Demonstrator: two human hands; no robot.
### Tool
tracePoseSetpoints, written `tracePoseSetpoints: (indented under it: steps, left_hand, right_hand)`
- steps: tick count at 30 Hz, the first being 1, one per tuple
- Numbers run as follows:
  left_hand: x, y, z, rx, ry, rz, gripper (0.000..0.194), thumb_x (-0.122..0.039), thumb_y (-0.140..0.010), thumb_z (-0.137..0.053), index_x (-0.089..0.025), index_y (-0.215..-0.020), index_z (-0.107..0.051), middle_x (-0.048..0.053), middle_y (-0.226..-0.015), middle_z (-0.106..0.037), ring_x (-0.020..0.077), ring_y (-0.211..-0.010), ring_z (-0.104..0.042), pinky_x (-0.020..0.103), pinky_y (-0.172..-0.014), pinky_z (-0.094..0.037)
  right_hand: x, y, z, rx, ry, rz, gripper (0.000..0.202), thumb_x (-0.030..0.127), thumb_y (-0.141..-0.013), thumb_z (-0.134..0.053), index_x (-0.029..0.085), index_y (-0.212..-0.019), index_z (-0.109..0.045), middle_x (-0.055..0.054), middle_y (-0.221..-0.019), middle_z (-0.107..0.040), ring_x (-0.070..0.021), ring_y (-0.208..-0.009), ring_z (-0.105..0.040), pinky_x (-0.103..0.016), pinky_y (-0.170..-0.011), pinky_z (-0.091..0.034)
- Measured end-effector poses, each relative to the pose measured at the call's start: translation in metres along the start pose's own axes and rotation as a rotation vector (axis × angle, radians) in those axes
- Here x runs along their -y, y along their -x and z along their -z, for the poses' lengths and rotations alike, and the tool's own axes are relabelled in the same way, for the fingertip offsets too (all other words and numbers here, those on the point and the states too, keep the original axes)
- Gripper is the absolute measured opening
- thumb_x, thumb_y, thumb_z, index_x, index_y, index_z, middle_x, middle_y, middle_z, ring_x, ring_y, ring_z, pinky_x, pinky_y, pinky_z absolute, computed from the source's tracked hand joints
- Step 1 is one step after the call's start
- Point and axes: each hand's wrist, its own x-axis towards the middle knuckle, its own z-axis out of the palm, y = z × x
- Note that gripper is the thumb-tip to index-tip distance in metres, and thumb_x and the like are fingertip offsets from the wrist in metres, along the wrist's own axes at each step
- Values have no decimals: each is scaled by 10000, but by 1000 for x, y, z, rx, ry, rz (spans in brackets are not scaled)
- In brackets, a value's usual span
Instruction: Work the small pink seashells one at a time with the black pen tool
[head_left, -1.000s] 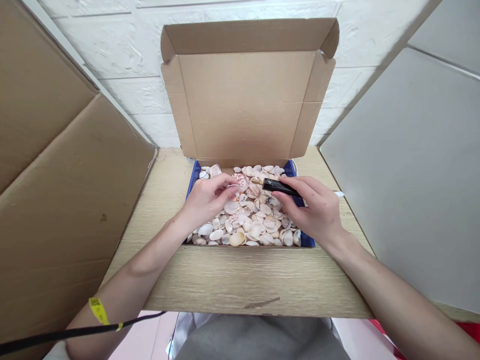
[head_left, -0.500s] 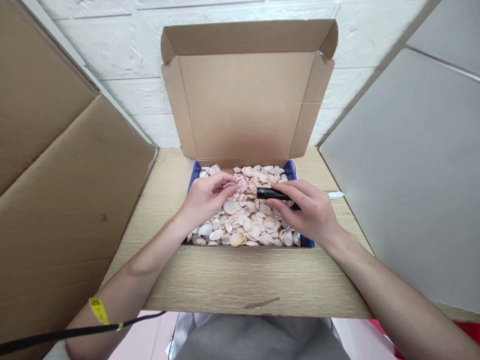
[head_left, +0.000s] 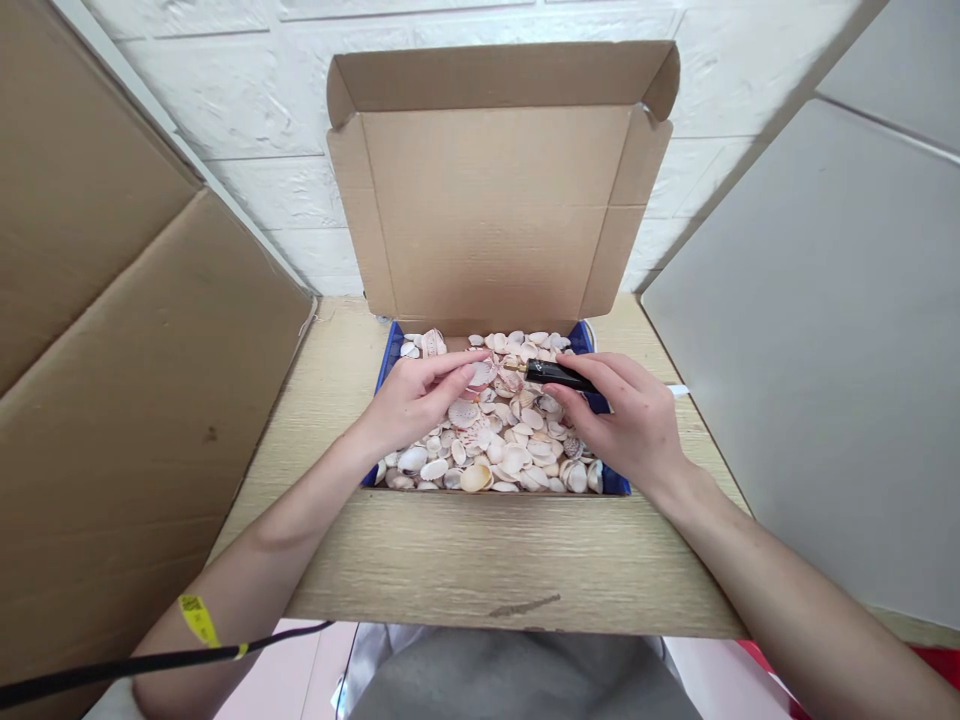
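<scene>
My left hand (head_left: 415,400) is pinched on a pale, ribbed shell (head_left: 482,374) above the left middle of the box. In my right hand (head_left: 626,408) is a black handheld tool (head_left: 559,375) with a brass-coloured tip, which points left toward that shell. A small gap separates the tip from the shell. Under both hands lie many white, cream and pinkish shells (head_left: 517,458), filling a shallow cardboard box with blue side walls (head_left: 616,484). A white end, perhaps of a cable or the tool, sticks out behind my right hand.
The box's brown lid (head_left: 495,210) stands raised against a white brick wall (head_left: 225,95). A cardboard panel (head_left: 165,400) rises at the left, a grey-white panel (head_left: 840,350) at the right. A black cable (head_left: 165,662) with yellow tags crosses my left forearm.
My right hand has drawn the black tool slightly right and tilted it, its tip now higher. The shell in my left hand has turned and shows more of its ribbed face.
</scene>
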Motion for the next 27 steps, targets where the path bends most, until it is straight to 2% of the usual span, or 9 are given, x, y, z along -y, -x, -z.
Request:
tracePoseSetpoints:
  steps: [4, 9, 13, 18, 21, 27]
  left_hand:
    - [3, 0, 2, 18, 41, -2, 368, -381, -918, -541, -229, -1236, -646, 63, -1131, -723, 208, -940, -703, 300, -722, -582]
    - [5, -1, 0, -21, 150, 29, 317, -371, -863, -634, -215, -1129, -708, 76, -1079, -739, 220, -946, -702, 310, -735, -595]
    - [2, -2, -2, -20, 165, 30, 301, -333, -830, -675, -197, -1096, -709, 75, -1091, -732, 191, -895, -705, 301, -745, -599]
    - [-1, -4, -1, -81, 111, 65, 358, -304, -823, -680, -186, -1160, -655, 47, -898, -748, 159, -763, -697, 297, -711, -595]
    - [-1, -4, -1, -102, 124, 55, 390, -304, -804, -700, -178, -1168, -646, 59, -937, -734, 166, -800, -694, 288, -698, -592]
    - [1, -4, -1, -62, 213, 42, 405, -308, -779, -723, -181, -1156, -647, 78, -1085, -702, 174, -859, -683, 267, -661, -584]
  right_hand:
    - [0, 0, 0, -3, 12, -9, 227, 305, -862, -643, 236, -1078, -631, -66, -930, -711, -196, -825, -684, -344, -741, -579]
    - [0, 0, 0, 23, -6, 12, 230, 301, -867, -638, 222, -1082, -628, -72, -936, -710, -194, -821, -682, -336, -724, -579]
    - [-1, 0, 0, 21, 1, 7, 224, 295, -861, -645, 216, -1071, -632, -75, -929, -709, -197, -819, -681, -341, -722, -581]
    - [0, 0, 0, 4, -7, 11, 228, 273, -847, -664, 191, -1058, -634, -88, -922, -708, -198, -812, -680, -341, -730, -580]
    - [0, 0, 0, 24, -24, 38, 226, 276, -854, -657, 204, -1065, -625, -77, -923, -708, -192, -803, -678, -335, -712, -580]
    - [0, 0, 0, 45, -30, 39, 225, 280, -857, -652, 198, -1065, -623, -78, -923, -706, -195, -798, -679, -332, -703, -576]
